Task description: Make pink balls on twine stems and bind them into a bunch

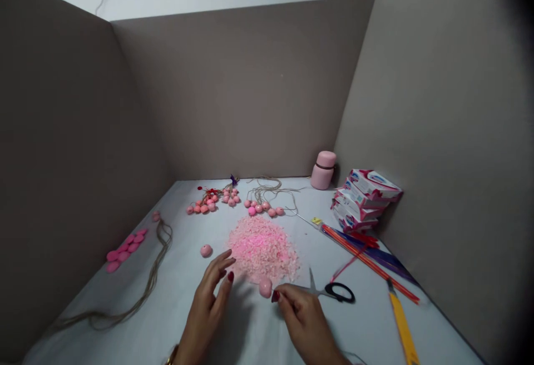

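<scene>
My left hand hovers over the white table with its fingers stretched out and a little apart, holding nothing. My right hand lies near the front edge, fingers curled, its thumb tip next to a pink ball that sits at the near edge of a heap of pink shreds. Whether the right hand pinches anything is hidden. Black-handled scissors lie just right of the right hand.
A second pink ball lies left of the heap. Strung pink balls with twine lie at the back, pink discs and long twine at the left. A pink flask, stacked packets, coloured sticks, a yellow cutter stand right. Grey partitions enclose the table.
</scene>
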### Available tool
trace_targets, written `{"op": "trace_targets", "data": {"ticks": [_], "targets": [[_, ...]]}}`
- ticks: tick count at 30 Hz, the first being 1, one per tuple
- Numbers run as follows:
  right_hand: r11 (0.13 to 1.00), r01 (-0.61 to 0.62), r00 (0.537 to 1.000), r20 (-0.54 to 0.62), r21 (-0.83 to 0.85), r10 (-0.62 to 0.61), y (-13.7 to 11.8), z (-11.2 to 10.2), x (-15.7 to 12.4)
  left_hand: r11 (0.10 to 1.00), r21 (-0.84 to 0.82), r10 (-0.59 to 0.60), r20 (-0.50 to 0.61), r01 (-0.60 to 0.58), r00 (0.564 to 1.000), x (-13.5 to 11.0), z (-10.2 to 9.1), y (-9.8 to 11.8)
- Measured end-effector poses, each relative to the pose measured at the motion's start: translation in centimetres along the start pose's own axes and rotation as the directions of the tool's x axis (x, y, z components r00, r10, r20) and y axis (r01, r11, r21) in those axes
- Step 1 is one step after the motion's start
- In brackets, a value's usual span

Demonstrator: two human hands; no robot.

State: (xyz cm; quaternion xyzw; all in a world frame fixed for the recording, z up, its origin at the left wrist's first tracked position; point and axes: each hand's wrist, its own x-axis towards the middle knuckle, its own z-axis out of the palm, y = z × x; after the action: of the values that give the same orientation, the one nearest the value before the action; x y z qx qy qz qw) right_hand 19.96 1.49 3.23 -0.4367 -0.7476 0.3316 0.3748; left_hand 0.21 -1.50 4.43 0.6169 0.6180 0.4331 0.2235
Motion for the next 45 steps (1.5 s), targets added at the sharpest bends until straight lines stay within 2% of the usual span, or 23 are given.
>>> {"op": "trace_targets", "data": {"ticks": [2,4,6,7,8,10,11,12,13,14,15,16,18,20,23,25,28,30,33,36,39,43,45], "targets": [[0.99,-0.071,0.996,0.059,0.121,0.064,-0.2,0.0,0.3,0.991,0.027,0.129,0.08,-0.132,0.988,-0.6,0.2,1.0],[0.952,-0.127,0.979,0.19,0.279,0.075,-0.5,0.0,0.5,0.968,0.035,0.232,0.234,-0.247,0.944,-1.1,0.2,2.0],[0.934,-0.137,0.96,0.278,0.331,0.042,-0.7,0.0,0.4,0.963,0.0,0.252,0.353,-0.269,0.901,-1.2,0.4,2.9],[0.951,-0.105,0.958,0.285,0.289,0.019,-0.7,0.1,0.3,0.972,-0.016,0.224,0.374,-0.235,0.9,-1.2,0.6,3.2],[0.978,-0.043,0.961,0.275,0.206,-0.016,-0.6,0.2,0.1,0.986,-0.033,0.165,0.377,-0.165,0.911,-1.1,0.9,3.5],[0.988,0.154,0.961,0.235,-0.023,-0.145,-0.2,0.4,-0.3,0.99,-0.114,-0.032,0.364,0.078,0.931,-1.1,1.6,3.5],[0.957,0.26,0.946,0.229,-0.127,-0.227,0.0,0.5,-0.5,0.956,-0.178,-0.15,0.385,0.232,0.911,-1.1,2.0,3.3],[0.914,0.35,0.925,0.231,-0.206,-0.302,0.3,0.6,-0.7,0.891,-0.244,-0.253,0.43,0.382,0.867,-1.2,2.4,3.0],[0.876,0.408,0.906,0.229,-0.258,-0.355,0.5,0.6,-0.8,0.817,-0.299,-0.322,0.473,0.493,0.82,-1.3,2.7,2.7],[0.855,0.433,0.898,0.221,-0.284,-0.381,0.6,0.7,-0.9,0.767,-0.341,-0.352,0.485,0.544,0.8,-1.5,2.8,2.3],[0.857,0.429,0.901,0.209,-0.285,-0.381,0.7,0.7,-0.9,0.757,-0.375,-0.354,0.452,0.534,0.819,-1.7,2.9,2.0],[0.877,0.402,0.912,0.196,-0.263,-0.359,0.7,0.6,-0.9,0.784,-0.4,-0.325,0.388,0.475,0.862,-1.9,2.8,1.7],[0.926,0.334,0.936,0.178,-0.175,-0.304,0.8,0.4,-0.7,0.867,-0.41,-0.199,0.236,0.283,0.951,-2.3,2.6,1.4],[0.954,0.283,0.947,0.184,-0.098,-0.262,0.8,0.3,-0.5,0.918,-0.371,-0.069,0.195,0.139,0.978,-2.6,2.4,1.5],[0.954,0.286,0.942,0.206,-0.086,-0.264,1.1,0.4,-0.4,0.933,-0.327,-0.078,0.231,0.153,0.97,-2.6,2.7,2.2],[0.921,0.359,0.925,0.191,-0.154,-0.329,1.5,0.7,-0.7,0.914,-0.319,-0.18,0.233,0.251,0.956,-2.5,3.1,2.7],[0.844,0.471,0.882,0.171,-0.258,-0.44,1.9,1.0,-1.0,0.848,-0.325,-0.358,0.232,0.419,0.905,-2.7,3.8,3.0],[0.862,0.446,0.894,0.167,-0.242,-0.415,1.9,0.9,-1.0,0.811,-0.362,-0.412,0.203,0.459,0.888,-3.0,4.0,2.9],[0.948,0.29,0.95,0.155,-0.13,-0.269,1.3,0.6,-0.7,0.855,-0.427,-0.282,0.093,0.294,0.955,-3.5,3.9,2.4],[0.978,0.207,0.96,0.198,-0.034,-0.197,0.9,0.5,-0.5,0.931,-0.346,-0.097,0.071,0.115,0.993,-3.8,3.6,2.5],[0.954,0.292,0.933,0.235,-0.061,-0.271,1.3,0.5,-1.0,0.948,-0.243,-0.178,0.13,0.205,0.975,-3.9,3.6,3.0],[0.841,0.499,0.859,0.249,-0.21,-0.448,2.4,0.2,-1.8,0.905,-0.207,-0.33,0.207,0.37,0.921,-4.3,4.2,3.4],[0.846,0.495,0.86,0.249,-0.195,-0.446,2.6,-0.1,-1.9,0.899,-0.236,-0.33,0.194,0.37,0.924,-4.7,4.4,3.2]]}}
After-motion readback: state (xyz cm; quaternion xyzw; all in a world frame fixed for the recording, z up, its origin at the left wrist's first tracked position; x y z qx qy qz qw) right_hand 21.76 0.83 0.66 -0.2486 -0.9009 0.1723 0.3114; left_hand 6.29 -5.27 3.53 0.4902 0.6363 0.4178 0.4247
